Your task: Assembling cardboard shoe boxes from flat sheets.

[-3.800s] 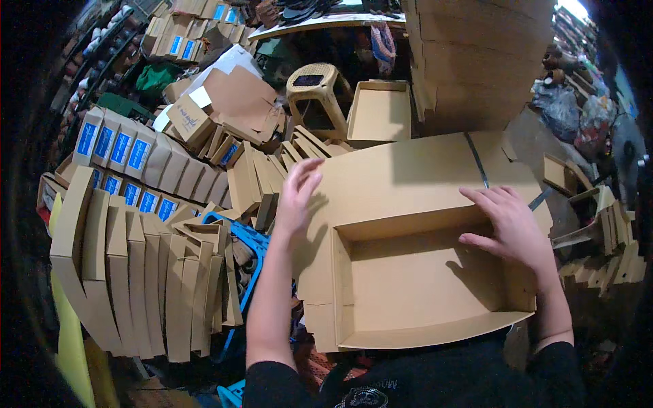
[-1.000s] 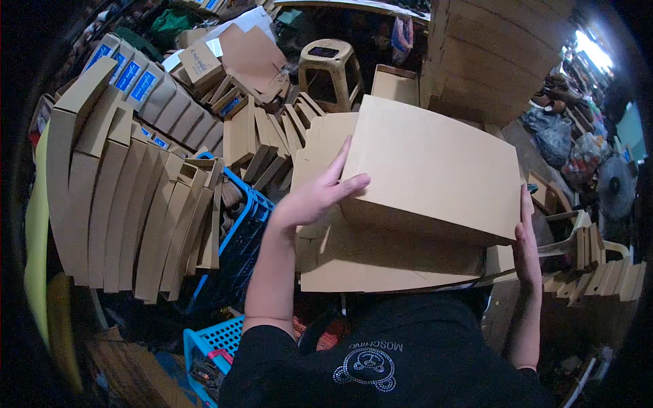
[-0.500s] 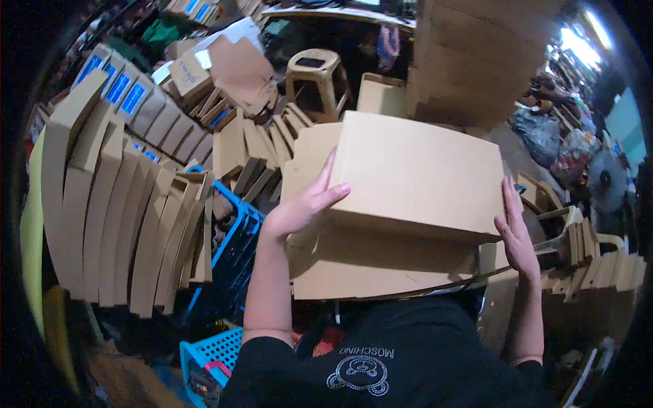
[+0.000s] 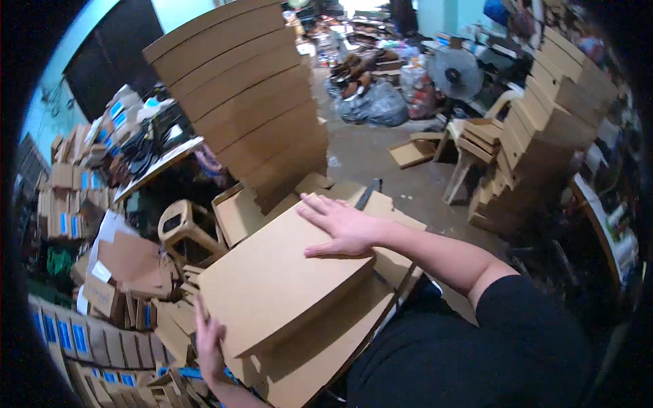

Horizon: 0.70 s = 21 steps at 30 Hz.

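A plain brown cardboard box (image 4: 272, 285) lies flat side up on a larger piece of cardboard (image 4: 306, 367) before me. My right hand (image 4: 337, 228) rests on the box's top near its right end, palm down and fingers spread. Against the left end of the box is my left hand (image 4: 209, 340), its fingers stretched upward along the edge. Neither hand wraps round the box. The underside of the box and what supports the cardboard are hidden.
Beyond the box rises a tall stack of brown boxes (image 4: 252, 102). A plastic stool (image 4: 187, 228) stands left of it. At right are another box stack (image 4: 537, 136), a plastic chair (image 4: 462, 153) and a fan (image 4: 456, 73). Boxes with blue labels (image 4: 64, 333) fill the lower left.
The view has swung to the right. My right hand has gone from the box's right side onto its top, while my left hand stays by the left end.
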Each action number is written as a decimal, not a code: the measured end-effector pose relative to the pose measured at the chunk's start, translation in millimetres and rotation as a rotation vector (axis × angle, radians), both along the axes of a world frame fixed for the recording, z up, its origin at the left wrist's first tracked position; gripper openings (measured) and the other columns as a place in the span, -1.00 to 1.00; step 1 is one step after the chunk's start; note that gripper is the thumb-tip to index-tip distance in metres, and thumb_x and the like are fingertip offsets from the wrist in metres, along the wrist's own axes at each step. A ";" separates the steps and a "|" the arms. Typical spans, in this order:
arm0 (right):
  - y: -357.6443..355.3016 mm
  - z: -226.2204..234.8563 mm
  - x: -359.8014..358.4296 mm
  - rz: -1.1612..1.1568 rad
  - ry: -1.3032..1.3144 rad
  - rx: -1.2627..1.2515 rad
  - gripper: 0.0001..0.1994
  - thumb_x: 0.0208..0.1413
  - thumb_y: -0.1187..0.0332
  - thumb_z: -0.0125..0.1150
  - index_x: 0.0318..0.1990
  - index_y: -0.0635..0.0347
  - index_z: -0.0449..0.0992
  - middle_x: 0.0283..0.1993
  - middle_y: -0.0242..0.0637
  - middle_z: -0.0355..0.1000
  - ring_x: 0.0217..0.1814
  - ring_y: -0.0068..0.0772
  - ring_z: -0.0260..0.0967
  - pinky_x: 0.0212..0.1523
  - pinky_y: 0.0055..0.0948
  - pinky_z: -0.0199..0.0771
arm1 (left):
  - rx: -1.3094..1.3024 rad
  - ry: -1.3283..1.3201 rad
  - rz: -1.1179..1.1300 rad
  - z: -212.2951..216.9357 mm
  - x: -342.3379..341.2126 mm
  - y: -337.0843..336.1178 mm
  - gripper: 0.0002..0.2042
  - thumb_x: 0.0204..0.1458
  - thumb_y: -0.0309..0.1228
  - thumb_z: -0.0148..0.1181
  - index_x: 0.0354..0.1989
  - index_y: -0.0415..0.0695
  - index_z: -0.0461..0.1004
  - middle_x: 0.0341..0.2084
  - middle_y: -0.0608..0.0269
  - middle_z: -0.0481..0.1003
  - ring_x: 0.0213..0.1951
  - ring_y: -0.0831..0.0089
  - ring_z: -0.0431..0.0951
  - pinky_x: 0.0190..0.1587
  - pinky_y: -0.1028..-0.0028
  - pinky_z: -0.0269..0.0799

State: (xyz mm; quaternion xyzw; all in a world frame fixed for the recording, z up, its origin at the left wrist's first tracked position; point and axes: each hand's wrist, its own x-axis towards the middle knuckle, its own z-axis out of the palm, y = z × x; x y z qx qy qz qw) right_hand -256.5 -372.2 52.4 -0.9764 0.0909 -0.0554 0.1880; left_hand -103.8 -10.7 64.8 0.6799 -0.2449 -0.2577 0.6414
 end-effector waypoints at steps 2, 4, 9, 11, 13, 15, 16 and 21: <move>1.8 0.7 1.9 0.050 0.009 -0.022 -0.01 0.19 -0.37 -0.06 0.52 0.23 -0.14 0.60 0.11 -0.37 0.63 0.15 -0.37 0.54 0.00 -0.22 | 0.064 -0.026 0.138 14.1 17.8 -10.6 -0.26 0.21 -0.17 0.08 0.53 -0.01 -0.06 0.47 0.16 0.03 0.44 0.30 0.06 0.41 0.39 -0.02; -2.1 -4.0 -0.4 0.019 0.003 -0.035 0.00 0.18 -0.41 -0.11 0.52 0.20 -0.12 0.60 0.08 -0.35 0.62 0.18 -0.34 0.53 0.04 -0.19 | 0.044 0.002 0.139 15.8 37.5 -32.7 -0.36 0.27 -0.19 0.02 0.50 -0.07 0.04 0.44 0.10 0.10 0.44 0.25 0.09 0.42 0.36 -0.01; 0.7 6.1 2.4 0.018 0.015 -0.002 -0.02 0.19 -0.36 -0.05 0.51 0.22 -0.11 0.61 0.08 -0.38 0.64 0.15 -0.39 0.55 -0.03 -0.22 | 0.285 -0.357 -0.068 -28.9 78.2 -49.1 -0.43 0.31 -0.29 -0.07 0.46 -0.19 0.05 0.41 0.00 0.15 0.42 0.17 0.12 0.44 0.35 -0.05; -3.6 2.8 -1.2 0.020 -0.012 0.015 -0.02 0.18 -0.31 0.04 0.50 0.25 -0.08 0.61 0.08 -0.38 0.64 0.12 -0.39 0.56 -0.11 -0.23 | 0.321 -0.496 -0.038 -38.4 79.8 -53.6 -0.43 0.28 -0.28 -0.03 0.43 -0.20 0.10 0.39 -0.03 0.17 0.42 0.15 0.11 0.45 0.31 -0.06; -1.9 6.6 -3.2 -0.002 -0.006 0.095 -0.05 0.16 -0.20 0.16 0.49 0.28 -0.05 0.61 0.08 -0.36 0.64 0.07 -0.38 0.56 -0.16 -0.24 | 0.333 -0.479 -0.052 -51.8 87.9 -57.0 -0.41 0.27 -0.27 0.00 0.43 -0.22 0.09 0.39 -0.05 0.15 0.45 0.13 0.05 0.46 0.32 -0.10; -10.0 -0.8 -7.7 -0.011 -0.106 0.204 -0.02 0.11 -0.13 0.26 0.50 0.27 -0.08 0.61 0.04 -0.32 0.64 -0.01 -0.31 0.56 -0.17 -0.26 | 0.380 -0.565 -0.034 -37.2 75.7 -57.2 -0.34 0.27 -0.19 0.01 0.45 -0.27 0.03 0.42 -0.16 0.09 0.47 0.08 -0.01 0.47 0.30 -0.13; -18.3 -10.9 -13.0 -0.025 -0.267 0.414 -0.05 0.11 -0.07 0.28 0.50 0.21 -0.06 0.60 -0.03 -0.24 0.61 -0.07 -0.21 0.53 -0.19 -0.15 | 0.398 -0.511 0.000 -33.1 68.3 -62.5 -0.29 0.25 -0.11 0.02 0.45 -0.28 -0.01 0.42 -0.18 0.07 0.48 0.06 -0.03 0.48 0.30 -0.13; -4.6 -22.9 -16.7 -0.277 -0.287 1.222 -0.14 0.09 0.14 0.29 0.52 -0.12 -0.04 0.52 -0.33 -0.01 0.44 -0.34 0.05 0.29 -0.25 0.25 | 0.348 -0.531 0.204 -31.6 47.2 -51.4 -0.24 0.25 -0.12 0.07 0.46 -0.33 -0.09 0.40 -0.24 0.08 0.45 0.00 0.04 0.46 0.28 -0.07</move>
